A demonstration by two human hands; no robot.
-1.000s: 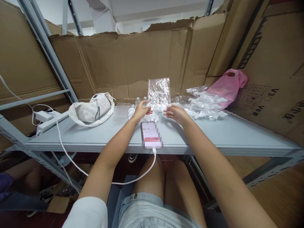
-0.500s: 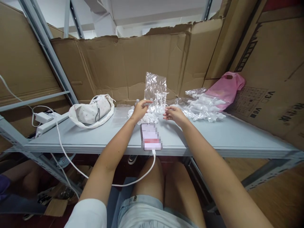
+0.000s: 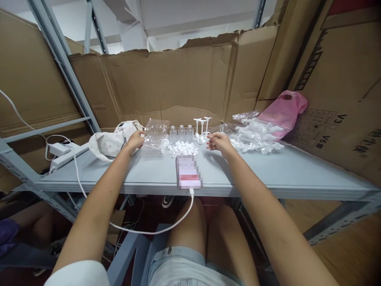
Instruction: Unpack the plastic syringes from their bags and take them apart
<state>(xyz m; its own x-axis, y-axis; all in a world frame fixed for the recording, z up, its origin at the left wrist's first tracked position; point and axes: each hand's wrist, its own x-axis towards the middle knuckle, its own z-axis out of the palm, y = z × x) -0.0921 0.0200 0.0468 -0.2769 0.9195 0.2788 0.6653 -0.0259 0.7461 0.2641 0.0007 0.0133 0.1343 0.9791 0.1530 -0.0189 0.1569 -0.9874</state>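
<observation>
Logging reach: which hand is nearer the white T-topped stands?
Right. The right hand is just right of the stands; the left hand is well left, at the clear bag.

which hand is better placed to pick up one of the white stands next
Probably the right hand: it is close beside the white stands and appears to hold nothing. The left hand is farther away and seems to pinch the clear bag.

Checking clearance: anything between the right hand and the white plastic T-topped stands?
Nothing visible. The right hand is close beside the white plastic T-topped stands, on their right; whether it touches them is unclear.
</observation>
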